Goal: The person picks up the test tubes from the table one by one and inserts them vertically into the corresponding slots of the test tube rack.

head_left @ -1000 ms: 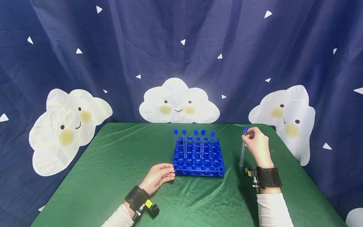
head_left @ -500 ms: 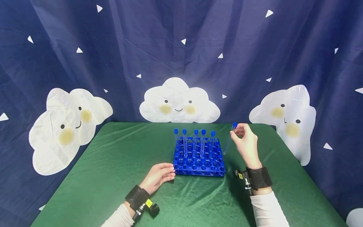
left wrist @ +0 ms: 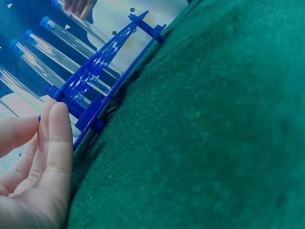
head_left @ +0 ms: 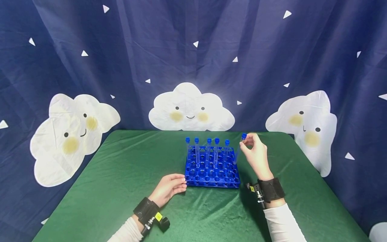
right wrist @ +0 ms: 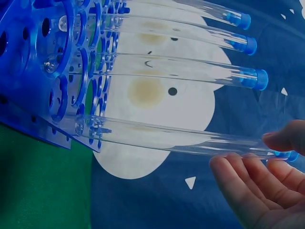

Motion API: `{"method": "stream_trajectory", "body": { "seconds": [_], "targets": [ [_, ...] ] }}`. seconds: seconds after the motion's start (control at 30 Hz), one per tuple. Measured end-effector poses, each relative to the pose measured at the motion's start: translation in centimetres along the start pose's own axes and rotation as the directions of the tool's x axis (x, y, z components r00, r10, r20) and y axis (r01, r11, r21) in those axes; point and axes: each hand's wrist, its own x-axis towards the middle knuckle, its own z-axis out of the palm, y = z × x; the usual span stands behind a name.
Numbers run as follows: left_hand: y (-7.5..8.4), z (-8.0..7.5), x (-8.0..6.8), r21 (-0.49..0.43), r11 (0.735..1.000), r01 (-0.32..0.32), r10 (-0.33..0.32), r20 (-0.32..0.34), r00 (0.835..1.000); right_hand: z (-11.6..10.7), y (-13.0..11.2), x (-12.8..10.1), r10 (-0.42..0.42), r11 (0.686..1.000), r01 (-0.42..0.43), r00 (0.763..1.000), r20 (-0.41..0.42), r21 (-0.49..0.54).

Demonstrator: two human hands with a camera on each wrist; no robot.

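A blue test-tube rack point(head_left: 211, 173) stands on the green table point(head_left: 121, 174), with several clear blue-capped tubes point(head_left: 208, 153) upright in its back row. My right hand point(head_left: 245, 143) pinches another clear tube point(head_left: 239, 153) just below its blue cap point(head_left: 243, 136). That tube is tilted, with its lower end at the rack's right edge. In the right wrist view the held tube point(right wrist: 167, 136) has its tip at a hole on the rack's point(right wrist: 43, 76) edge. My left hand point(head_left: 181, 183) rests flat on the table, its straight fingers point(left wrist: 52, 143) touching the rack's point(left wrist: 95, 109) front left corner.
A dark blue curtain point(head_left: 90, 50) with white cloud faces hangs behind the table. The green cloth runs to the table's edges left, right and near. Black wrist straps point(head_left: 270, 190) sit on both forearms.
My right hand has carried the tube leftward from the table's right side to the rack's right edge, and the tube now leans. The left hand and rack have stayed put.
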Motion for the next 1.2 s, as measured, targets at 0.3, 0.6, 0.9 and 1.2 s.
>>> {"method": "stream_trajectory", "body": {
  "seconds": [0.3,0.6,0.9,1.2],
  "targets": [
    [-0.03,-0.08,0.13,0.001,1.000,0.004,-0.004,-0.006,1.000,0.08,0.02,-0.14,-0.011,0.999,0.014,0.996,0.092,-0.033],
    [-0.05,-0.09,0.12,-0.004,1.000,0.008,-0.008,-0.005,1.000,0.27,0.25,-0.34,-0.014,0.998,0.026,0.983,0.183,-0.062],
    [0.05,-0.08,0.00,-0.001,1.000,-0.001,0.001,0.007,1.000,0.34,0.26,-0.38,-0.006,0.998,0.020,0.980,0.201,-0.064],
    [0.16,0.01,-0.06,-0.004,1.000,0.014,-0.014,-0.013,1.000,0.48,0.24,-0.37,0.004,0.998,0.010,0.977,0.213,-0.065]
  ]
}}
